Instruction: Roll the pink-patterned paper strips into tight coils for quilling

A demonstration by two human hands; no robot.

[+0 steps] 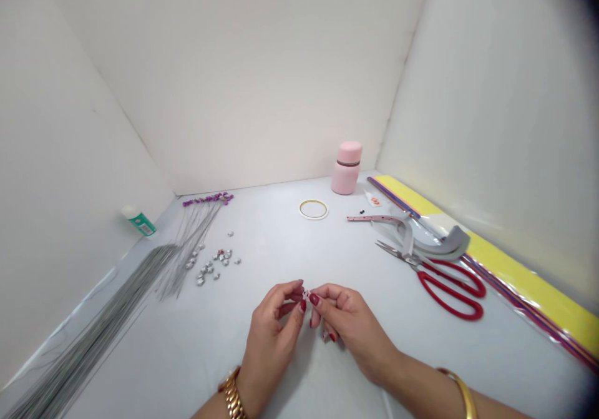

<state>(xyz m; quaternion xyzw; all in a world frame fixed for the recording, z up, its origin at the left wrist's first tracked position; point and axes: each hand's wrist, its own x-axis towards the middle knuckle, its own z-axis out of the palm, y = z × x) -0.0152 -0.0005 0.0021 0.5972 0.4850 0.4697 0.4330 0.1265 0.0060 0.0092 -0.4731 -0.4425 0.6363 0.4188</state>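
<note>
The left hand [276,335] is partly curled, its thumb and fingertips pinching one side of a small pale piece with dark reddish marks [306,295]; the piece is held just above the table [271,250], near its front edge. The right hand [353,322] pinches the other side between thumb and forefinger, its remaining fingers bent inward. A bit with similar markings [324,336] shows beneath the right fingers; whether it joins the pinched piece cannot be told. Both hands have glossy dark-red nails; a gold link watch [234,395] circles the left wrist and a smooth gold bangle [461,391] the right forearm.

To the left, small puffy silver stars [204,272] lie scattered, a red one [221,253] among them. Beside them runs a dense sheaf of thin, straight grey wires [116,306], and further back a looser group of stems ends in shiny purple heads [208,200]. A green-and-white tube [143,224] lies by the left wall.

Beyond the hands sit a thin tape ring [314,217], white outside and yellow inside, and a matte pink flask [345,178], upright. To the right, metal scissors [414,261] with red looped handles lie near a red-dotted pale strip [374,218], curling grey strips [453,244] and flat yellow sheets [515,275] with clear, glossy wrapping.
</note>
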